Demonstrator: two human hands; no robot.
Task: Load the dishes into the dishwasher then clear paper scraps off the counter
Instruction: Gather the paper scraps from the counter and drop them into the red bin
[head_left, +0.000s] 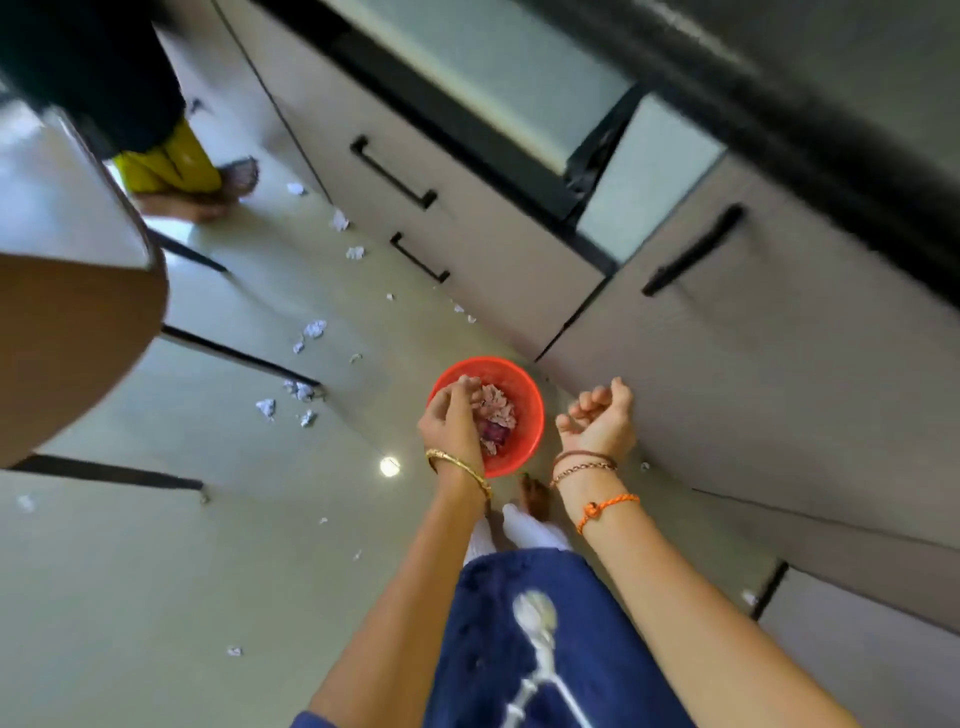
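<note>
A red plastic bowl (527, 410) stands on the floor by the cabinets, with crumpled paper scraps (496, 410) piled inside. My left hand (451, 423) reaches into the bowl from the left, its fingers bunched on the scraps at the pile's top. My right hand (600, 421) hovers just right of the bowl, palm up, fingers loosely curled and holding nothing I can see. Several white paper scraps (314, 329) lie scattered over the glossy floor to the left and further back (355, 252).
Grey cabinet drawers with black handles (392, 171) run along the right, under a dark counter edge (779, 104). Another person's feet and yellow trousers (171, 166) are at the upper left. A brown table top (67, 338) with black legs fills the left side.
</note>
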